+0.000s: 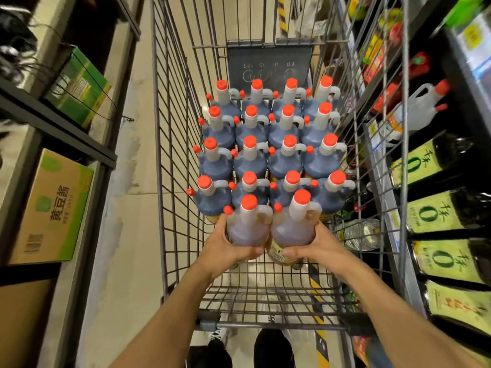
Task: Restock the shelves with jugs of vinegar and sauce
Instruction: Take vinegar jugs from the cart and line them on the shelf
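Several dark jugs (284, 160) with orange caps and white handled necks stand in rows inside a wire shopping cart (175, 181). Nearest me are two jugs side by side. My left hand (225, 248) grips the body of the left jug (245, 229) from the left side. My right hand (316, 245) grips the right jug (292, 229) from the right, thumb across its yellow label. Both jugs sit at the front of the rows, above the cart's bare wire floor.
A shelf (393, 208) on the right holds green-labelled dark bottles (430, 216) and a white jug (417, 107) lying on its side. On the left, a dark rack (79, 144) carries cardboard boxes (53, 208). My shoes show below the cart handle (265, 326).
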